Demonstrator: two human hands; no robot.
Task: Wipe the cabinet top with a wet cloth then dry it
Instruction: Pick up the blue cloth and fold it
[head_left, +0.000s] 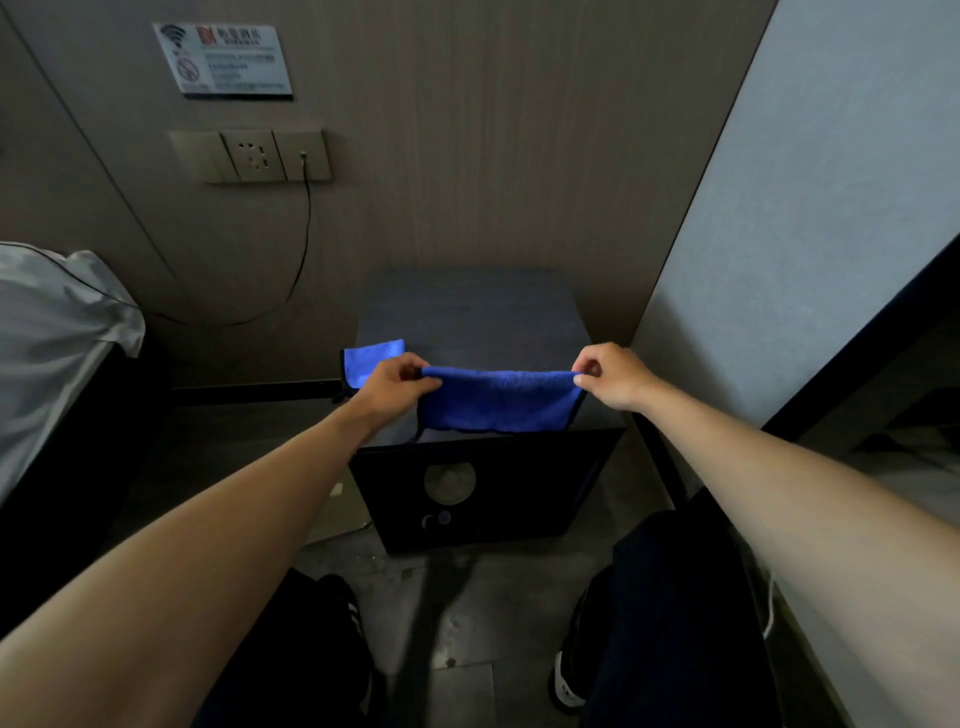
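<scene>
A small dark cabinet stands in the corner, its grey top (467, 312) bare at the back. A blue cloth (501, 400) with a dark hem hangs stretched over the top's front edge. My left hand (392, 387) pinches its left upper corner and my right hand (610, 376) pinches its right upper corner. A second blue cloth (371, 358) lies at the top's left edge, partly hidden behind my left hand.
A bed with white sheets (57, 332) is at the left. A wall socket panel (249, 156) with a black cable (306, 244) hangs above. The pale wall (779, 234) closes in on the right. My legs and shoes stand on the tiled floor (457, 597).
</scene>
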